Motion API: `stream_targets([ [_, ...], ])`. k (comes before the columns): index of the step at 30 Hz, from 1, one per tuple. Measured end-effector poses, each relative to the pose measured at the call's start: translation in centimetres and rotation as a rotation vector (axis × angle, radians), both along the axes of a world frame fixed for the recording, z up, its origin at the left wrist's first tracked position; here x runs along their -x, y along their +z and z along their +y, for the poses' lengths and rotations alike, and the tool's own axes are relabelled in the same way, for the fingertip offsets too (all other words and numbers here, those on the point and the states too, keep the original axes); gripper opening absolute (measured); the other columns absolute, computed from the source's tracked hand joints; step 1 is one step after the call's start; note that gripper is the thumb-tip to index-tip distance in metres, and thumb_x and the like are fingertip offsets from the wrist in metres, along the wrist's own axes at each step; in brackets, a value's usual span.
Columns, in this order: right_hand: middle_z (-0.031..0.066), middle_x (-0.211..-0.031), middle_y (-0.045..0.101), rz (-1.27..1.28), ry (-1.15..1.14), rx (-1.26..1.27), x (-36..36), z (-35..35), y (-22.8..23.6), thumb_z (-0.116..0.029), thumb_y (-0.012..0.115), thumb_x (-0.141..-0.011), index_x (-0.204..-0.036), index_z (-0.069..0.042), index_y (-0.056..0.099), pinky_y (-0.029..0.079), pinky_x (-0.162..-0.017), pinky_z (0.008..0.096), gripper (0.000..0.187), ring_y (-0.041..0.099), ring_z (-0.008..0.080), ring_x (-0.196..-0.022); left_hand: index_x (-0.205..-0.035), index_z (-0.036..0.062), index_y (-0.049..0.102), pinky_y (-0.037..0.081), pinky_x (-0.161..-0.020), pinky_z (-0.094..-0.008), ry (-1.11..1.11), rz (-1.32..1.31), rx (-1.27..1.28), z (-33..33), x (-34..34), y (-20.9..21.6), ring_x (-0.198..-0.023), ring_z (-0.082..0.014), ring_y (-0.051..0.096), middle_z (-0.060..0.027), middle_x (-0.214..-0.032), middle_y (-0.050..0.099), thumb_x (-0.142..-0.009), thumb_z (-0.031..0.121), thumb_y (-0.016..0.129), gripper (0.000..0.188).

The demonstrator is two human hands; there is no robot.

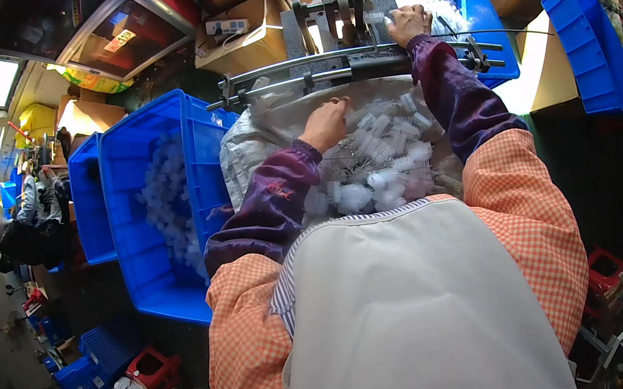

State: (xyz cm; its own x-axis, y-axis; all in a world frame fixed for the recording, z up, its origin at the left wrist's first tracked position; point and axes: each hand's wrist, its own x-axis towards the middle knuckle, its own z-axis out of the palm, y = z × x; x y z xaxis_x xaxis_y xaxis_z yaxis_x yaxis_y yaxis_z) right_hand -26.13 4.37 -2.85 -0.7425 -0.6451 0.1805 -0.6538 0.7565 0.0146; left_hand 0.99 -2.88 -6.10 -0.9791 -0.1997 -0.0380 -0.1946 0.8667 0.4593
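Observation:
Small translucent-white bristled pieces, some with thin wire stems, lie heaped on a pale plastic sheet in front of me. Above the near left part of this heap is my left hand, its fingers drawn together; whatever they hold is hidden. Farther off, my right hand is curled at the right side of a grey metal machine. At its fingertips sits one white bristled piece, apparently pinched there. Two horizontal metal rods run across the machine's near side.
A large blue bin with more white pieces stands at left. Behind my right hand is another blue bin of white pieces. Cardboard boxes and a blue crate stand around. Other people work at far left.

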Motion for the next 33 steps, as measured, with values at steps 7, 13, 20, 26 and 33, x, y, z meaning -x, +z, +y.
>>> stream_targets([
  [7,0.0082,-0.113,0.049,-0.126,0.067,0.13,-1.4,-0.8,-0.5,-0.034,0.054,-0.076,-0.1,-0.013,0.063,0.026,-0.094,0.0436,0.034,0.036,0.0272,-0.113,-0.114,0.0079,0.046,0.046,-0.074,-0.0376,-0.128,0.167,-0.001,1.0,-0.1,3.8,-0.086,-0.0315,0.056,-0.0136,-0.096,0.054,-0.079,0.007,0.053,0.035],
  [13,0.0079,-0.108,0.051,-0.034,0.114,0.128,-4.6,-3.9,-0.8,-0.031,0.052,-0.078,-0.098,-0.014,0.063,0.025,-0.09,0.0425,0.028,0.038,0.0261,-0.11,-0.107,0.0076,0.049,0.048,-0.069,-0.0365,-0.163,0.236,-0.048,1.2,0.0,4.2,-0.084,-0.0308,0.057,-0.0117,-0.098,0.054,-0.083,0.009,0.052,0.024],
  [20,0.0081,-0.108,0.053,-0.073,0.105,0.11,-3.3,-2.3,-0.4,-0.029,0.052,-0.077,-0.099,-0.013,0.062,0.028,-0.09,0.043,0.029,0.042,0.0259,-0.109,-0.095,0.0041,0.057,0.048,-0.065,-0.0303,-0.04,0.457,-0.222,0.2,-0.7,5.9,-0.075,-0.0246,0.059,-0.0096,-0.094,0.056,-0.081,0.005,0.056,0.014],
  [26,0.0119,-0.111,0.055,-0.25,0.012,0.175,1.6,-0.6,-1.1,-0.024,0.048,-0.08,-0.098,-0.01,0.061,0.035,-0.087,0.0431,0.026,0.052,0.0274,-0.106,-0.092,0.002,0.059,0.048,-0.062,-0.0249,0.132,0.511,-0.478,0.3,-0.1,7.5,-0.07,-0.0155,0.057,-0.0081,-0.088,0.056,-0.079,0.005,0.061,0.014],
  [33,0.0139,-0.097,0.062,0.087,-0.145,0.038,5.2,2.5,3.1,-0.019,0.047,-0.079,-0.099,-0.013,0.057,0.044,-0.078,0.0437,0.023,0.061,0.0282,-0.09,-0.092,-0.0034,0.058,0.05,-0.064,-0.0241,0.172,0.538,-0.637,1.2,1.0,7.5,-0.074,-0.0132,0.063,-0.0106,-0.082,0.065,-0.078,0.004,0.063,0.017],
])
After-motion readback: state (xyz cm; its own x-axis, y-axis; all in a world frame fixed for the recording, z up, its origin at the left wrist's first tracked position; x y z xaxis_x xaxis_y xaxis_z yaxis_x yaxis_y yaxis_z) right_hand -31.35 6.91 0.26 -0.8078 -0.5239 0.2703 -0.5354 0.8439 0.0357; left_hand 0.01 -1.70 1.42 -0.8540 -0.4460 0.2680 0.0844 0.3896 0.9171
